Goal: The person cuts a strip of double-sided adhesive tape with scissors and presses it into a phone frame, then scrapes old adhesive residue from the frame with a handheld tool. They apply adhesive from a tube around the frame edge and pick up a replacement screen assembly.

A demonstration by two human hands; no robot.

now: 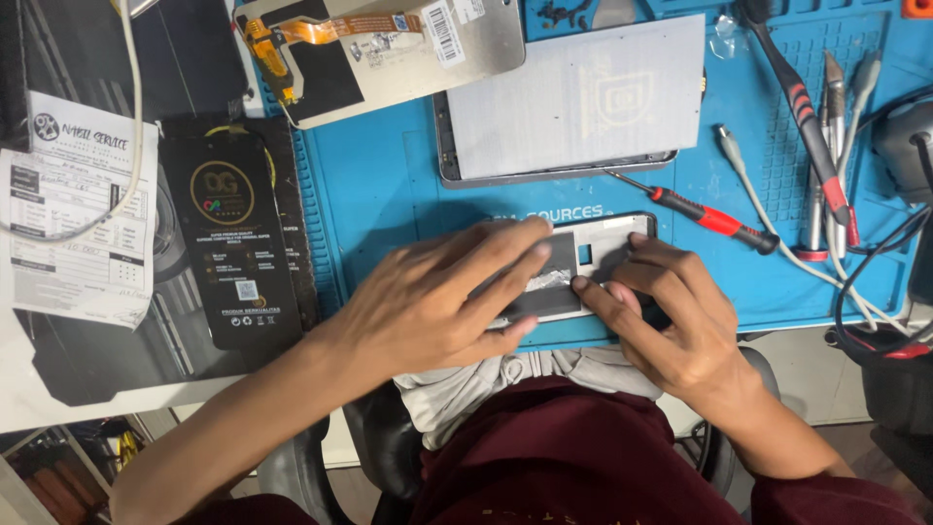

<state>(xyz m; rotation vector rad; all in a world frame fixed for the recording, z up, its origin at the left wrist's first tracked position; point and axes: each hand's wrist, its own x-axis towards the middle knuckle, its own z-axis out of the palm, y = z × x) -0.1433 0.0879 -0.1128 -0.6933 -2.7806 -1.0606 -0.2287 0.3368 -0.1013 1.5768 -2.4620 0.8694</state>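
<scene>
Blue mat (389, 185) across the surface, landmark for all else. At its near edge, phone frame (593, 255), flat, pinned under both hands. Left hand (437, 301) spread open, fingers pressing the frame's left part. Right hand (671, 311) curled, fingertips pressing the frame's right edge. Beyond the frame on the mat, red-handled screwdriver (714, 222).

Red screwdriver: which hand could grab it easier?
Probably the right hand: the red screwdriver lies just beyond it, while the left hand lies across the phone frame, farther away.
</scene>
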